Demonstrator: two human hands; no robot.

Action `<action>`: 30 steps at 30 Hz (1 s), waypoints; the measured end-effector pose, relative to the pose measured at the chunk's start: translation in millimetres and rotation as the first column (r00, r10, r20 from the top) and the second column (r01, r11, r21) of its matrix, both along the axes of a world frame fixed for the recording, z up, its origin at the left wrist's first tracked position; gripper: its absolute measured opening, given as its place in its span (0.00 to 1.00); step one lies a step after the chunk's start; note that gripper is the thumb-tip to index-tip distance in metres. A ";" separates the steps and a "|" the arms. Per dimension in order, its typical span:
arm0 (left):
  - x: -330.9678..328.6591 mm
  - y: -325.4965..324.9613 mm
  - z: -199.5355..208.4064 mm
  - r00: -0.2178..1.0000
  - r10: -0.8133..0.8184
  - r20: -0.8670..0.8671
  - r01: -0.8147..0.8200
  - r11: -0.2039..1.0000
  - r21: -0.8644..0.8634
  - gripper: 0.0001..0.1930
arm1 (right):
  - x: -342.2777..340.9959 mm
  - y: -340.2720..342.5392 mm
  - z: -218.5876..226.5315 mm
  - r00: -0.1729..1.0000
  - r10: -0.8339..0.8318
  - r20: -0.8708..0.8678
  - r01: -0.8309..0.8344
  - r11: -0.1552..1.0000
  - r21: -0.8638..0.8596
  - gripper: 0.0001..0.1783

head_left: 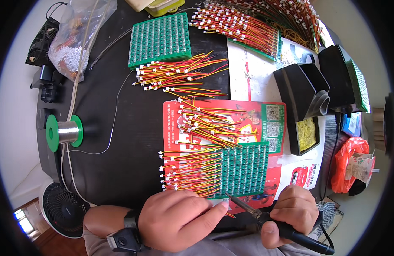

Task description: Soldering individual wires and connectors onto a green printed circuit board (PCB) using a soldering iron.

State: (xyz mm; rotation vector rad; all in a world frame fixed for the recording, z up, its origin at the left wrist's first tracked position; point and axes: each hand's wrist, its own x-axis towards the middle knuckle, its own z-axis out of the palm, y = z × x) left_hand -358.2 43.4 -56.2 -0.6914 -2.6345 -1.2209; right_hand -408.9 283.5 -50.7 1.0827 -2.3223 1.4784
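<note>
My right hand is wrapped round the black handle of a soldering iron. Its tip meets the lower edge of a green circuit board panel, near the left corner; whether it touches a pad is too small to tell. At the panel's lower left, my left hand has its fingers pressed together. A red and yellow wire sticks out past its fingertips; the rest is hidden under the hand. Rows of wires with white connectors extend leftward from the panel. More loose wires lie above on a red printed sheet.
A stack of green panels stands at the back, beside loose wires. Wired panels lie back right. A black holder with yellow tip-cleaning material stands right. Left are a solder spool and a small fan.
</note>
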 end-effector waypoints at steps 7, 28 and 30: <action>5.6 12.3 -5.4 0.994 0.074 -0.080 -0.079 0.994 -0.069 0.09 | -0.4 -1.8 -0.1 1.000 0.000 -0.010 0.000 1.000 0.022 0.13; 7.0 5.3 -11.2 0.999 0.036 0.004 -0.035 0.980 -0.195 0.09 | 1.0 -3.5 0.8 1.000 0.013 0.002 -0.014 0.997 0.074 0.13; 7.7 5.0 -11.5 0.999 0.043 -0.002 -0.042 0.980 -0.195 0.09 | 1.0 -3.9 -0.8 1.000 0.021 0.000 -0.021 0.997 0.068 0.13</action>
